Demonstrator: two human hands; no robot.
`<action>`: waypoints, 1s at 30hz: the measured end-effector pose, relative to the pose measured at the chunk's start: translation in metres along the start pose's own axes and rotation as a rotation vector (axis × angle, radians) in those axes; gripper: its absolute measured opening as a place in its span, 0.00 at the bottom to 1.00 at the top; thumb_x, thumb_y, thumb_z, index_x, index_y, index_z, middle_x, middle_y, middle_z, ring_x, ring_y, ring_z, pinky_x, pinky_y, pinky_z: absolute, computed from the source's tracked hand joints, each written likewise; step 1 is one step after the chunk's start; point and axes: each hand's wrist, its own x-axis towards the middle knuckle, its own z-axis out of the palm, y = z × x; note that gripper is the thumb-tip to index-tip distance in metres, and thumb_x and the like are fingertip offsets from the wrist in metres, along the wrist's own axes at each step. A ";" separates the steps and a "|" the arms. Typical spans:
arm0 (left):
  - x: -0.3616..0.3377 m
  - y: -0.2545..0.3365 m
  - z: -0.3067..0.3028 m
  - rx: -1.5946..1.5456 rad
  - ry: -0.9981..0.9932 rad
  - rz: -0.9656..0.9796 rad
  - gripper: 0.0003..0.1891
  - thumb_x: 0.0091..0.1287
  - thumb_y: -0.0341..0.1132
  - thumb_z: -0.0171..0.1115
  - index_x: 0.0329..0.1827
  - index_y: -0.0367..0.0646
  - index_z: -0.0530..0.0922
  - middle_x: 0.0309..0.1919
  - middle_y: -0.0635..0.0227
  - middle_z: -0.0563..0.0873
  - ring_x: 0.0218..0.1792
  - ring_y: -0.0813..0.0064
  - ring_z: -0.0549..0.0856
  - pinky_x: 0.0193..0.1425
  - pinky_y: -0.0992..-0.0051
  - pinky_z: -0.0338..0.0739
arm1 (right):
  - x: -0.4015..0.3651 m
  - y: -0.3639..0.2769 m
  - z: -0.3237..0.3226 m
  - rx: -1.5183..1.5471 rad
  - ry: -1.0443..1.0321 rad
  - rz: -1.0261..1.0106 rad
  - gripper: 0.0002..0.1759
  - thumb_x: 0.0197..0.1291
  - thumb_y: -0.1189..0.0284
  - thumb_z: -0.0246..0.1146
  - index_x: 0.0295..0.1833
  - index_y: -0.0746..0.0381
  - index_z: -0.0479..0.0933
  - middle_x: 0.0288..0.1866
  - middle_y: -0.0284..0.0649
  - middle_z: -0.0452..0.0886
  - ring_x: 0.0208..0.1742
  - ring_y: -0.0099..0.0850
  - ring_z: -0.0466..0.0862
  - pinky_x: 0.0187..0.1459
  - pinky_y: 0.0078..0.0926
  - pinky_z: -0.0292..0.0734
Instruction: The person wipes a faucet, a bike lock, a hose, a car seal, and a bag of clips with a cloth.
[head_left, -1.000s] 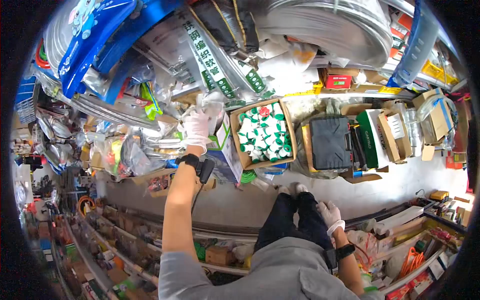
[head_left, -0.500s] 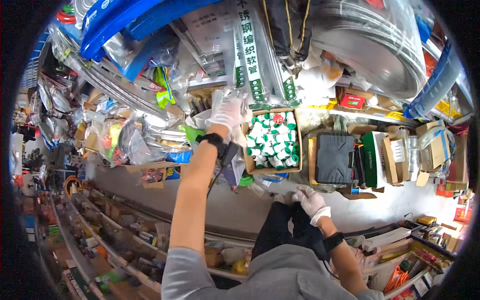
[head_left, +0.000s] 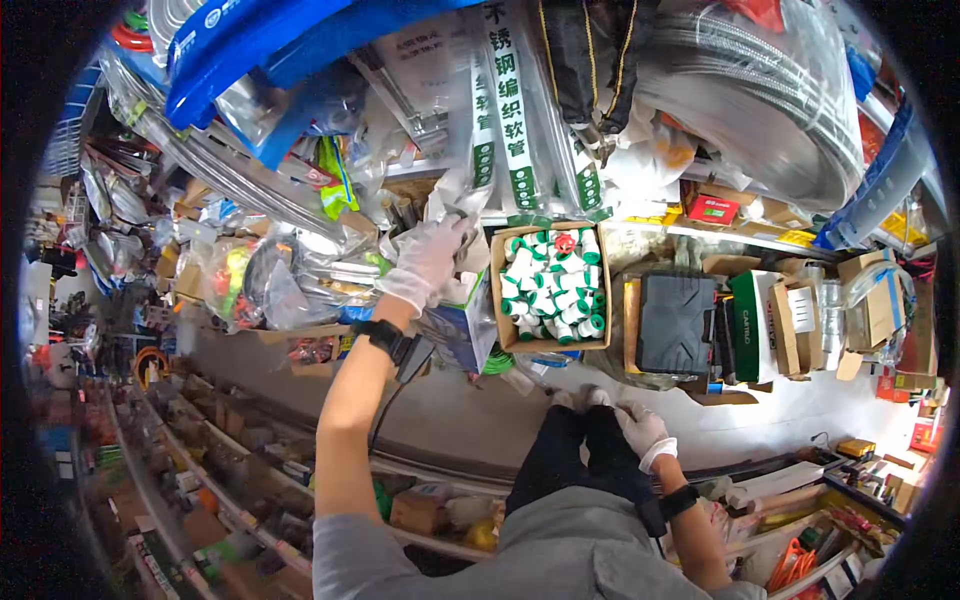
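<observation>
My left hand [head_left: 428, 262], in a thin white glove, reaches to the box with blue and purple sides [head_left: 478, 325]. Its fingers are bent against crumpled pale wrapping [head_left: 455, 200]; what they hold is hard to make out. Just to the right stands an open cardboard box [head_left: 555, 347] full of white fittings with green ends [head_left: 545, 290] and one red piece [head_left: 565, 243]. My right hand [head_left: 643, 430], gloved too, hangs low beside my thigh, fingers curled, with nothing visible in it.
A black case [head_left: 676, 325] and a green box [head_left: 752, 325] stand right of the fittings. Long bagged hoses [head_left: 510, 120] and a coiled hose bundle [head_left: 770, 90] are above. Bagged goods [head_left: 280, 285] lie at left. Lower shelves [head_left: 225, 500] run behind my body.
My left hand has moved down and left from the wrapping's upper part. My right hand has shifted slightly right and down. The view has moved a little.
</observation>
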 end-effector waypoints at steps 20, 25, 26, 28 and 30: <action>0.001 -0.054 -0.071 -0.188 0.021 -0.163 0.23 0.55 0.19 0.53 0.52 0.52 0.79 0.48 0.56 0.85 0.53 0.48 0.81 0.56 0.59 0.76 | -0.001 0.018 0.007 -0.078 0.003 -0.086 0.17 0.70 0.61 0.57 0.55 0.59 0.81 0.50 0.52 0.85 0.55 0.49 0.83 0.56 0.40 0.77; -0.002 -0.062 -0.088 -0.031 0.070 0.041 0.15 0.54 0.24 0.58 0.43 0.51 0.80 0.40 0.60 0.84 0.47 0.52 0.83 0.47 0.59 0.76 | 0.001 0.016 0.002 -0.061 -0.008 -0.095 0.18 0.70 0.60 0.57 0.56 0.58 0.81 0.50 0.52 0.85 0.55 0.49 0.83 0.56 0.40 0.77; 0.000 -0.064 -0.091 0.056 0.082 0.134 0.13 0.54 0.25 0.59 0.42 0.52 0.80 0.39 0.60 0.83 0.45 0.53 0.83 0.46 0.60 0.76 | 0.005 0.021 0.004 -0.091 -0.017 -0.043 0.18 0.70 0.59 0.57 0.56 0.58 0.81 0.50 0.51 0.85 0.55 0.49 0.83 0.56 0.40 0.77; 0.005 -0.059 -0.084 0.176 0.176 0.141 0.09 0.57 0.31 0.61 0.41 0.53 0.80 0.39 0.62 0.84 0.43 0.55 0.84 0.45 0.60 0.77 | 0.009 0.020 0.006 -0.125 -0.028 0.003 0.18 0.70 0.59 0.58 0.56 0.57 0.81 0.51 0.51 0.85 0.55 0.48 0.83 0.56 0.40 0.77; 0.014 -0.058 -0.074 0.234 0.182 0.126 0.11 0.59 0.37 0.62 0.45 0.57 0.82 0.42 0.64 0.85 0.42 0.59 0.85 0.44 0.62 0.78 | 0.013 0.016 0.005 -0.145 -0.041 0.009 0.18 0.70 0.58 0.58 0.56 0.57 0.81 0.52 0.50 0.85 0.56 0.48 0.83 0.56 0.39 0.77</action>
